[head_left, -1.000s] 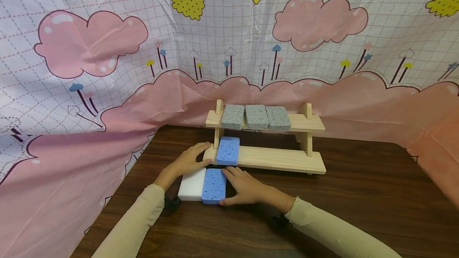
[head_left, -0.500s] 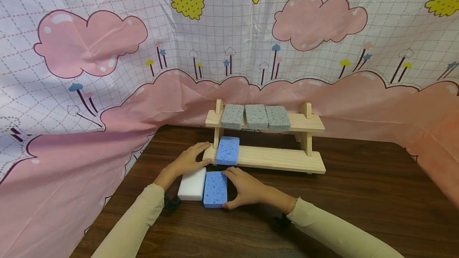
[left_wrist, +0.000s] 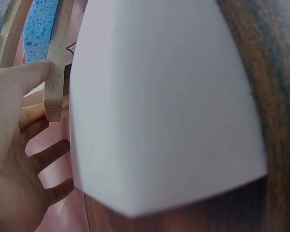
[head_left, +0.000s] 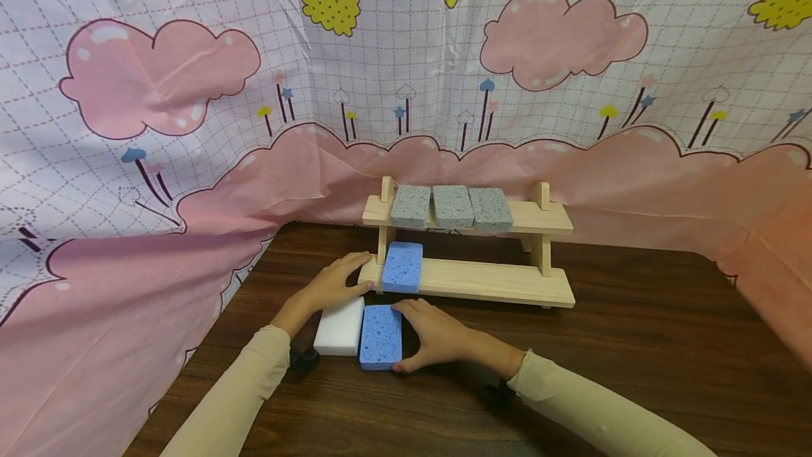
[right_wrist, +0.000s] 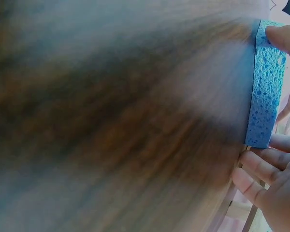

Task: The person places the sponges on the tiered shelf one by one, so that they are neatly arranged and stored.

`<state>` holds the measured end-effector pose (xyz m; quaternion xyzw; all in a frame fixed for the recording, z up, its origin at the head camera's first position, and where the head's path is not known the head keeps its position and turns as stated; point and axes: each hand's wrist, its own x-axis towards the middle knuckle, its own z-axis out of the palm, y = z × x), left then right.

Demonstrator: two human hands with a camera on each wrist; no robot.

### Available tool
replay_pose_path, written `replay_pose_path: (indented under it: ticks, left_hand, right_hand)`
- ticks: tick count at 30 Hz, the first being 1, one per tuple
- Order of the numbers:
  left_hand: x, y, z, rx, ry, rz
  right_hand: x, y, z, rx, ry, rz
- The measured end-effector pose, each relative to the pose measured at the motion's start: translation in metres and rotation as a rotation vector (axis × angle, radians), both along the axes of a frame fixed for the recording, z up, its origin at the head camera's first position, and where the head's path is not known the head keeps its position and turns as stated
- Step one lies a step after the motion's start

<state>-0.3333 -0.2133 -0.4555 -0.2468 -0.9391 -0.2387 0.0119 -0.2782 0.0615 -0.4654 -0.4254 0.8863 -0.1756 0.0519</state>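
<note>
My right hand (head_left: pixel 438 336) holds a blue sponge (head_left: pixel 380 337) flat on the table, thumb at its near end and fingers at its far end. In the right wrist view the thumb presses one end of that blue sponge (right_wrist: pixel 266 92). A white sponge block (head_left: pixel 339 328) lies just left of it. My left hand (head_left: pixel 333 284) grips the left end of the lower board of a wooden two-tier rack (head_left: pixel 488 281), thumb in front and fingers behind. Another blue sponge (head_left: pixel 402 266) lies on that board, near the left hand.
Three grey sponges (head_left: pixel 451 206) sit side by side on the rack's upper board. The dark wooden table (head_left: pixel 634 344) extends to the right and front. A patterned cloth (head_left: pixel 406 55) hangs behind and at the sides.
The blue sponge in my right hand has slid slightly toward me and to the right, opening a narrow gap from the white block. The left hand stays on the rack.
</note>
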Motion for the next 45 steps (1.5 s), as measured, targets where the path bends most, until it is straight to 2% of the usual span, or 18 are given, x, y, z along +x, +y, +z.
replay_pose_path:
  ticks: [18, 37, 45]
  left_hand:
    - [0.0008, 0.0001, 0.0003, 0.007, -0.008, 0.001]
    - [0.0010, -0.0007, -0.0008, 0.004, -0.013, 0.013]
    - [-0.0015, -0.0005, -0.0035, 0.007, -0.009, 0.008]
  right_hand:
    - [0.0018, -0.0002, -0.0003, -0.053, 0.008, -0.003]
    - [0.0056, 0.0027, 0.0049, -0.008, 0.119, 0.049]
    - [0.0083, 0.0050, 0.0061, -0.022, 0.168, 0.071]
